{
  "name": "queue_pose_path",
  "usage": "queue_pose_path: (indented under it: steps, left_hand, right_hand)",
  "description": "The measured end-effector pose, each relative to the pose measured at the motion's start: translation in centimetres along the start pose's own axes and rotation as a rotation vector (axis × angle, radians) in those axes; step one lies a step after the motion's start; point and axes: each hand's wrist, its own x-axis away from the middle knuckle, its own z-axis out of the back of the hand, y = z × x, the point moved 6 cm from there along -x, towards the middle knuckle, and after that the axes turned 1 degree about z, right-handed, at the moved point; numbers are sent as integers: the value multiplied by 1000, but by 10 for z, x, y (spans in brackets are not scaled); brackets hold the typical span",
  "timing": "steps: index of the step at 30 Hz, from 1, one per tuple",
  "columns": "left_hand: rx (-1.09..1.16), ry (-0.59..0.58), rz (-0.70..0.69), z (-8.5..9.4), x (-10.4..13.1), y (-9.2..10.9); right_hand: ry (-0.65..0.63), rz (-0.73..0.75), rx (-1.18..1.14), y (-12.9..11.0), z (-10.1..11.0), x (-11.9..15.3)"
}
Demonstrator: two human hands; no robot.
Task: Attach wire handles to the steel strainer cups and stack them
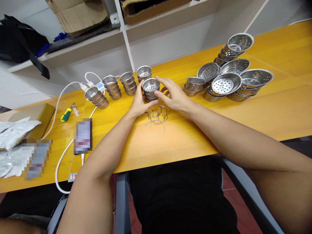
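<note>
Fingers of our left hand (139,103) and right hand (176,96) are curled onto the cup stack (151,87) from both sides, mid-table (165,146). Looks like thin, stiff metal, so probably light but slick; we'd grip the walls below the rims. Loose wire rings (157,116) lie just in front.

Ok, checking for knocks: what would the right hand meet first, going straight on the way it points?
The right hand would likely meet the cup stack just ahead of it; whether they already touch is unclear.
</note>
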Motion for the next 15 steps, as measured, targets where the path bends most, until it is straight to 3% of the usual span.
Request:
queue_pose_path:
  steps: [5, 9, 12, 15]
  left_hand:
    - [-39, 90, 63, 11, 1, 3]
    - [-62, 126, 88, 19, 2, -3]
    - [-29, 96, 91, 16, 3, -15]
    - [-5, 65, 89, 10, 3, -20]
  right_hand:
    - [94, 49, 248, -7, 44, 4]
    - [186, -12, 296, 26, 77, 8]
    - [197, -76, 267, 56, 83, 9]
    - [205, -70, 252, 66, 82, 7]
